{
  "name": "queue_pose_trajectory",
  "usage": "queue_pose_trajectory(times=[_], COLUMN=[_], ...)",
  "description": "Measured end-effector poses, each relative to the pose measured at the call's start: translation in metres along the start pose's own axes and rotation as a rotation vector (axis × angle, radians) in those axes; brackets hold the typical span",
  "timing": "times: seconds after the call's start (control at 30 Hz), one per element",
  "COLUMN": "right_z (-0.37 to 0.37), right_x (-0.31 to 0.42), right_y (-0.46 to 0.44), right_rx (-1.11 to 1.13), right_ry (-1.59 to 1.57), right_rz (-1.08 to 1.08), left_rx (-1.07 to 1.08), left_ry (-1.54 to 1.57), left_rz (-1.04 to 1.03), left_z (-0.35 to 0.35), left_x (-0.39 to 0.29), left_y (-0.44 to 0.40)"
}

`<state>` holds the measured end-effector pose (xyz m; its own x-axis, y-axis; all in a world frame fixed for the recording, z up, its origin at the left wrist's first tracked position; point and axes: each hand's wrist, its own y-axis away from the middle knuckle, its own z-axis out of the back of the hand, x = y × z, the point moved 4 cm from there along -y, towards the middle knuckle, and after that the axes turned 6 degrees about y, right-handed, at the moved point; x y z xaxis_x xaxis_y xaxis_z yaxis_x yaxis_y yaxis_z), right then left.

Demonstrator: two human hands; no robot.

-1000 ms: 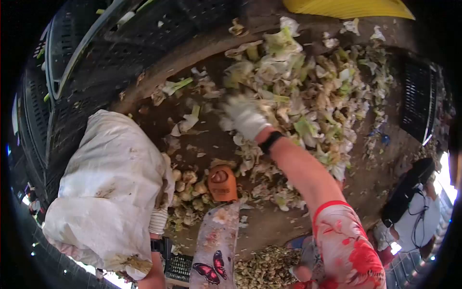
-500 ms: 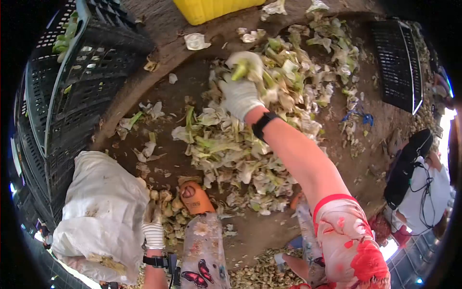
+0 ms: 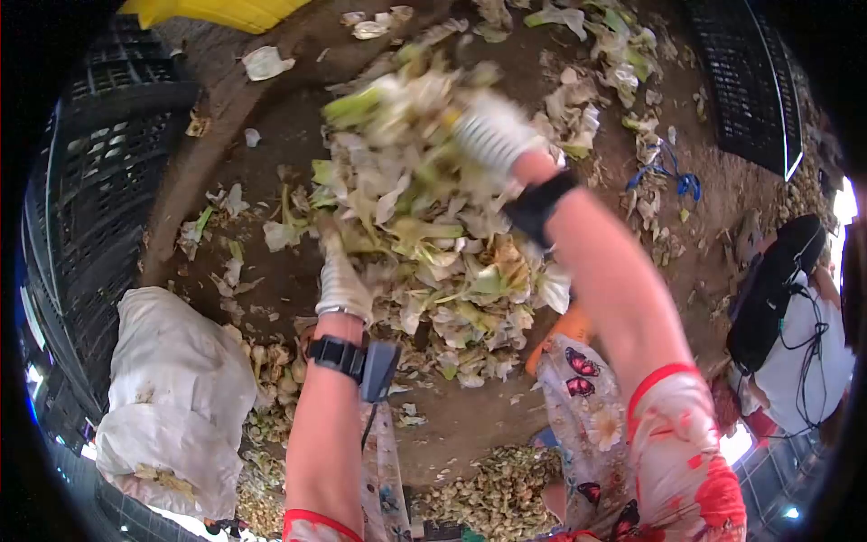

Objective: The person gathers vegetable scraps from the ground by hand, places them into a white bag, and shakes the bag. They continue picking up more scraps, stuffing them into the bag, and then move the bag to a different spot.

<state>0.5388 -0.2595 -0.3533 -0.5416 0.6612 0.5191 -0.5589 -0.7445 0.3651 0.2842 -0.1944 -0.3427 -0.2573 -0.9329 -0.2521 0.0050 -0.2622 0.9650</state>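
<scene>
A heap of pale, papery leaves and green stalks [image 3: 424,239] lies on the brown ground in front of me. My right hand [image 3: 497,135], in a striped white glove, is at the heap's far side. Its fingers are smeared by motion and partly covered by a blurred bunch of leaves, so its grip is unclear. At the heap's near left edge is my left hand [image 3: 343,285], also gloved, its fingers stretched forward against the leaves. The fingertips are blurred and look soiled. Both wrists wear black bands.
A stuffed white sack [image 3: 176,397] stands at the left, beside small pale bulbs [image 3: 275,375]. Black crates [image 3: 117,181] line the left side; another crate [image 3: 741,86] is at far right. A yellow container [image 3: 217,11] sits at the top. Another person [image 3: 795,352] is at right.
My left hand has moved from beside the sack to the heap's left edge. My right hand has shifted slightly right, and leaves are stirred up there. The view has turned somewhat.
</scene>
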Motion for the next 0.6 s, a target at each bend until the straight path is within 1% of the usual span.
queue_pose_trajectory(times=[0.03, 0.07, 0.1, 0.13, 0.17, 0.2, 0.23, 0.27, 0.3, 0.37, 0.4, 0.43, 0.47, 0.5, 0.53, 0.57, 0.6], right_z=[-0.024, -0.037, -0.04, -0.054, -0.067, -0.065, -0.059, -0.054, -0.054, -0.065, -0.115, -0.115, -0.118, -0.123, -0.152, -0.173, -0.174], right_x=[0.019, 0.044, 0.063, 0.074, 0.084, 0.095, 0.106, 0.12, 0.135, 0.16, 0.174, 0.185, 0.186, 0.183, 0.171, 0.151, 0.13], right_y=[0.026, 0.043, 0.068, 0.081, 0.095, 0.106, 0.116, 0.126, 0.136, 0.156, 0.168, 0.171, 0.172, 0.173, 0.176, 0.176, 0.179], right_rx=[0.013, 0.209, 0.229, 0.085, -0.051, -0.079, -0.105, -0.117, -0.131, -0.329, -0.193, -0.144, -0.125, -0.105, -0.124, -0.024, 0.024], right_ry=[-0.036, -0.017, -0.219, -0.256, -0.3, -0.351, -0.4, -0.558, -0.612, -1.038, -1.63, -1.975, -2.008, -2.034, -2.008, -1.893, -1.491], right_rz=[-0.065, -0.059, -0.207, -0.211, -0.224, -0.24, -0.253, -0.277, -0.262, -0.227, -0.403, -0.459, -0.518, -0.581, -0.59, -0.639, -0.56], left_rx=[0.036, 0.076, 0.124, 0.168, 0.3, 0.366, 0.431, 0.464, 0.448, 0.506, 0.43, 0.358, 0.255, 0.247, 0.202, 0.149, 0.194], left_ry=[0.007, 0.015, 0.022, -0.019, 0.113, 0.126, 0.142, 0.116, 0.117, -0.051, -0.142, -0.228, -0.373, -0.447, -0.896, -1.338, -1.62], left_rz=[0.056, 0.107, 0.145, 0.02, -0.028, -0.013, 0.003, -0.113, -0.213, -0.3, -0.335, -0.375, -0.358, -0.338, -0.497, -0.647, -0.885], left_z=[-0.004, -0.007, -0.014, -0.031, -0.025, -0.007, -0.005, 0.0, 0.023, 0.044, 0.057, 0.067, 0.081, 0.1, 0.113, 0.122, 0.13], left_x=[0.014, 0.026, 0.028, 0.011, 0.016, 0.014, 0.004, -0.01, -0.019, -0.043, -0.05, -0.055, -0.054, -0.044, -0.033, -0.016, 0.014], left_y=[-0.014, -0.027, -0.033, 0.006, 0.006, 0.007, 0.027, 0.051, 0.052, 0.084, 0.087, 0.085, 0.073, 0.039, 0.008, -0.024, -0.061])
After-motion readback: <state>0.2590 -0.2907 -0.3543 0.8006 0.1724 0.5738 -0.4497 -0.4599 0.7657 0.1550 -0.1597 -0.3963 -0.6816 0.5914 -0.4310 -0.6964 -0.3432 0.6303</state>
